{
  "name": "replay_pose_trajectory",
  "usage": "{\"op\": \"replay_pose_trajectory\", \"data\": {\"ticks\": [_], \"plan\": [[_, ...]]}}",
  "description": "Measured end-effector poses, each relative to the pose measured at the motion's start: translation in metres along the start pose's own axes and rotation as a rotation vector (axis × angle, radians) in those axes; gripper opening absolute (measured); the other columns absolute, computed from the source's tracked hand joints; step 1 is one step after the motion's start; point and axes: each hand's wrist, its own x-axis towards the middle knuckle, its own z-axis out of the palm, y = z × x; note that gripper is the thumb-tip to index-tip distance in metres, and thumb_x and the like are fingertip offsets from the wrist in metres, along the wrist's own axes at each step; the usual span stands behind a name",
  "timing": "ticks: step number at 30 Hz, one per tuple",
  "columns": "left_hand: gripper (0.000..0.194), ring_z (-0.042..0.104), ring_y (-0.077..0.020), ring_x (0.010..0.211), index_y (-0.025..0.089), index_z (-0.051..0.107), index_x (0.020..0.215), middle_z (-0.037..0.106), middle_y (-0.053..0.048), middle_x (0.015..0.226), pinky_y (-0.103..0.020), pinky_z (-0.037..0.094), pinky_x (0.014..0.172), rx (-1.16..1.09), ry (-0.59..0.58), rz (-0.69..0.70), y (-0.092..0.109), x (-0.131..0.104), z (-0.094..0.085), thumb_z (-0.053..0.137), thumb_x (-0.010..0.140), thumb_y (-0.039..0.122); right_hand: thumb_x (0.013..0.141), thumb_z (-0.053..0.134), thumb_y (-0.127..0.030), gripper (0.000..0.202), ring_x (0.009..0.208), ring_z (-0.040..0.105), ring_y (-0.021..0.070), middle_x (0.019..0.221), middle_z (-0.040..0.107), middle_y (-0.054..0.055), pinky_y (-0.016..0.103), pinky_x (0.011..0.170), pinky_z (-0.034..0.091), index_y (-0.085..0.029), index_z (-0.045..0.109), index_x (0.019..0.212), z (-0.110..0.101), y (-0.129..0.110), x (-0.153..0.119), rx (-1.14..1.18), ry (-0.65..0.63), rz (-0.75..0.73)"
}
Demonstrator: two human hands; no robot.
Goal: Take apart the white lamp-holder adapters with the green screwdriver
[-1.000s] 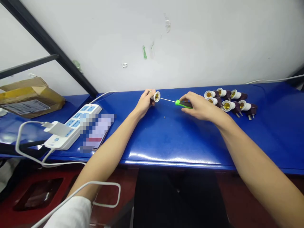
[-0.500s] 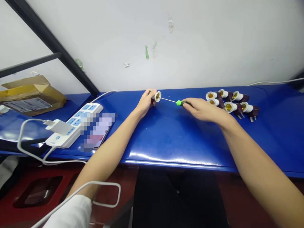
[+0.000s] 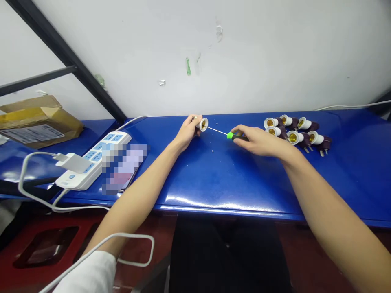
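My left hand (image 3: 190, 131) is closed around a white lamp socket (image 3: 203, 124), whose open end faces right and shows a brass-coloured inside. In my right hand (image 3: 249, 139) is a screwdriver (image 3: 230, 135) with a green and black handle. Its thin shaft points left, with the tip inside the mouth of the socket. My fingers hide part of the handle and the rear of the socket. Several more white sockets (image 3: 293, 137) with dark plug ends lie in two rows on the blue table (image 3: 195, 175), right of my right hand.
A white power strip (image 3: 91, 162) with a charger (image 3: 73, 162) plugged in lies at the left, beside a phone (image 3: 130, 167) with a blurred-out screen. An opened cardboard package (image 3: 41, 126) sits at the far left. A white cable (image 3: 134, 235) loops over my left forearm.
The fingers of my right hand have shifted on the screwdriver's handle, and more of the black part shows. The socket stays in my left hand. The whole view has moved slightly.
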Motion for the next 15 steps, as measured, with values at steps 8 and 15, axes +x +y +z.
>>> {"op": "replay_pose_trajectory", "data": {"ticks": [8,15], "plan": [[0.021,0.049,-0.0076,0.053,0.020,0.057,0.085,0.058,0.003,0.070,-0.020,0.037,0.052,0.021,0.008,-0.006,0.0017,-0.0015,0.0006,0.065,0.100,0.032,0.104,0.050,-0.035,0.041,0.119,0.072,0.0300,0.134,0.074,0.017,0.045,0.103,0.056,-0.017,0.062,0.139,0.0013,0.0029,0.0004,0.028,0.024,-0.003],[0.022,0.050,-0.0084,0.054,0.020,0.057,0.085,0.058,0.003,0.070,-0.021,0.038,0.053,0.017,-0.005,-0.005,0.0020,-0.0020,0.0012,0.069,0.098,0.033,0.097,0.062,-0.029,0.045,0.116,0.072,0.0303,0.134,0.073,0.017,0.043,0.100,0.056,-0.017,0.060,0.141,-0.0001,0.0001,-0.0016,0.002,0.045,-0.014]]}}
